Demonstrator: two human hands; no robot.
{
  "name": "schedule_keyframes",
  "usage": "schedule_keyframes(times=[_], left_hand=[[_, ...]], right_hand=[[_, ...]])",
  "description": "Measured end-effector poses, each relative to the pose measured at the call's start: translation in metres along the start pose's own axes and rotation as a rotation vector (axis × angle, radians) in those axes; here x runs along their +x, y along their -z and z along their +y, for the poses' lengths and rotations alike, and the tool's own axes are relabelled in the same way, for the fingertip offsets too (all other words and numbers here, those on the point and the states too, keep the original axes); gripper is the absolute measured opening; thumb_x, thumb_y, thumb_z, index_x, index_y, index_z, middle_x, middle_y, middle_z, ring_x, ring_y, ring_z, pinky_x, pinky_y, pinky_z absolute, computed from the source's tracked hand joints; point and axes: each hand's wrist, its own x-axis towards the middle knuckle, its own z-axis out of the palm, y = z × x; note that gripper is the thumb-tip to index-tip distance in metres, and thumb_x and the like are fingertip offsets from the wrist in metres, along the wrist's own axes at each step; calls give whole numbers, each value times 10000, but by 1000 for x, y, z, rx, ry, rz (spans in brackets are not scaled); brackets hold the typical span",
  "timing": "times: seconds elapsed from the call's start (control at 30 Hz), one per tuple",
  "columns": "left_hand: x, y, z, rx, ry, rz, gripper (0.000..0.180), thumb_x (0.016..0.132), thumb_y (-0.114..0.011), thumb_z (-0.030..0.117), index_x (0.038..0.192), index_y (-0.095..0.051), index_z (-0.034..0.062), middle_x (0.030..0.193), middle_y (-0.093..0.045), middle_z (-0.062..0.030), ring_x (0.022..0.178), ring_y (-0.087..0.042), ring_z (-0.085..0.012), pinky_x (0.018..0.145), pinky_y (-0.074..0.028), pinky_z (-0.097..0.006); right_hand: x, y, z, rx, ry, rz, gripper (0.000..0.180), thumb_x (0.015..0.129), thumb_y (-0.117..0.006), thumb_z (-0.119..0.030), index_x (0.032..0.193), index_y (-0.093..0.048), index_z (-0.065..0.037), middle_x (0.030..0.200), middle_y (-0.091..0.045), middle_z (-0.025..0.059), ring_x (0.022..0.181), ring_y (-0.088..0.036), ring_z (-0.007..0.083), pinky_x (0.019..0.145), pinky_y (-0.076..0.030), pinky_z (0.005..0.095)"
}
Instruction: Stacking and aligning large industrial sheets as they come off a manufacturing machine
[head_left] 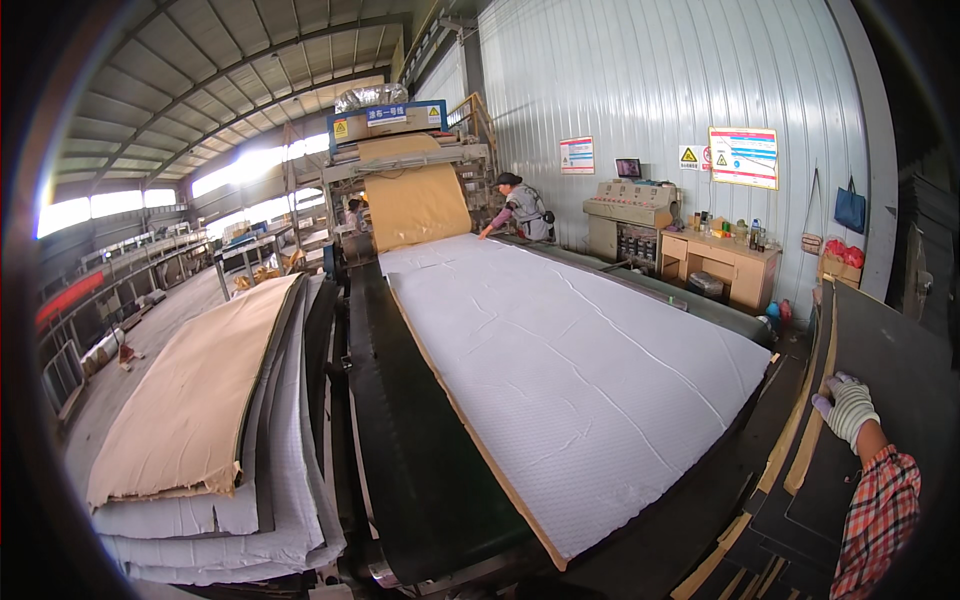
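My right hand (848, 405), in a striped knit glove with purple fingertips, is at the left edge of a dark grey sheet (890, 350) on a stack at the right. Its fingers are bent at that edge and look closed on it; the glove partly hides the grip. Tan paper edges (808, 440) show beside it. My left hand is out of view. In front of me a long white, wrinkled, quilted-looking sheet (590, 380) with a tan edge lies on a dark conveyor belt (420, 440).
A large machine (410, 165) feeds tan sheeting (418, 208) at the far end. Beside it, a co-worker (522, 208) leans over the white sheet. At left stands a pile of tan-topped sheets (200, 380). A control console (630, 210) and wooden desk (720, 265) line the right wall.
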Motion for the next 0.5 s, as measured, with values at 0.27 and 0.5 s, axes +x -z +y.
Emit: schedule_keyframes(times=[0.27, 0.5], left_hand=[[0, 0, 0, 14, -2, 9, 446, 782, -512, 387, 1136, -580, 123, 1276, -483, -105, 1211, -389, -297, 1014, -279, -431], [0, -2, -1, 11, -13, 34, 438, 777, -516, 382, 1126, -586, 127, 1260, -495, -105, 1202, -397, -299, 1007, -289, -433]], right_hand=[[2, -3, 3, -9, 10, 16, 528, 835, -507, -394, 1194, -514, -7, 1270, -457, 221, 1191, -424, 338, 1019, -303, 376], [1, -2, 2, -14, 9, 12, 523, 835, -505, -392, 1194, -515, -11, 1268, -461, 218, 1190, -425, 336, 1018, -304, 376]])
